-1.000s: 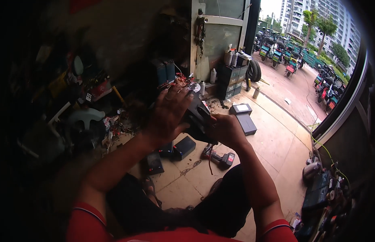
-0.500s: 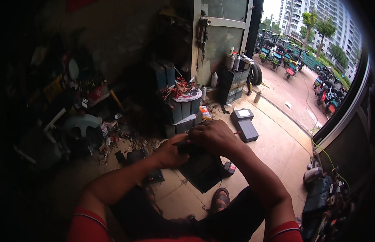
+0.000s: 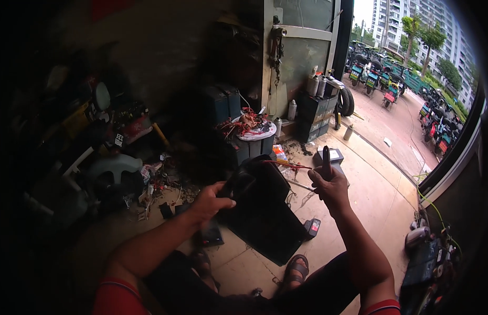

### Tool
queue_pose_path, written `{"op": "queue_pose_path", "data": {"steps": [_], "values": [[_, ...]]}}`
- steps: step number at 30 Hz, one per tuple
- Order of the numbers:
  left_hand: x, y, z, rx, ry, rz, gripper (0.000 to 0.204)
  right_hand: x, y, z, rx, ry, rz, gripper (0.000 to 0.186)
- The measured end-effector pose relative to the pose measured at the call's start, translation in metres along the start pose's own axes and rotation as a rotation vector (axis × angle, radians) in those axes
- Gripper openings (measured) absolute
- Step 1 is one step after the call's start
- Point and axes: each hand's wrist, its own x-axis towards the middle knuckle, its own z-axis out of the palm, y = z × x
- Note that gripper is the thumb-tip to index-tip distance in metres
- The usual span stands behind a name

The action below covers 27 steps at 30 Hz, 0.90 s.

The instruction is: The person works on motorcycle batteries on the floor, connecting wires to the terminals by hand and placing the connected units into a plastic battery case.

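Observation:
A large black box [image 3: 267, 223] stands on the floor in front of me, between my feet. My left hand [image 3: 212, 199] is closed on a dark, glossy piece [image 3: 240, 182] at the box's upper left; its exact kind is lost in shadow. Out to the right, my right hand [image 3: 332, 186] is closed with thin red wires [image 3: 288, 164] stretching from the box's top to its fingers. A slim dark upright piece [image 3: 326, 160] rises from that hand; I cannot tell what it is.
A small device with a red face [image 3: 313, 227] sits right of the box. Behind are a grey-black box [image 3: 336, 156], a heap of red wires [image 3: 249, 125] on stacked batteries, and spray cans [image 3: 317, 86]. Scooter parts [image 3: 115, 168] crowd the left; batteries [image 3: 422, 262] line the right.
My hands have come apart. The right one has moved out to the right, with red wires now stretched from the box; the left stays at the box. The whole view has shifted slightly.

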Motion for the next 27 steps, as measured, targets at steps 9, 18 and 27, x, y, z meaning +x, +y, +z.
{"op": "queue_pose_path", "data": {"steps": [9,18,27], "values": [[-0.021,0.029,0.021,-0.163,0.036,-0.038,0.028,0.015,0.035,0.018,-0.268,-0.148,-0.206,0.051],[-0.028,0.021,0.023,-0.049,-0.051,-0.063,0.035,0.014,0.026,0.037,-0.507,-0.083,-0.409,0.019],[-0.019,0.028,0.022,-0.015,-0.003,-0.046,0.085,-0.002,0.008,0.059,-0.524,-0.090,-0.597,0.014]]}}
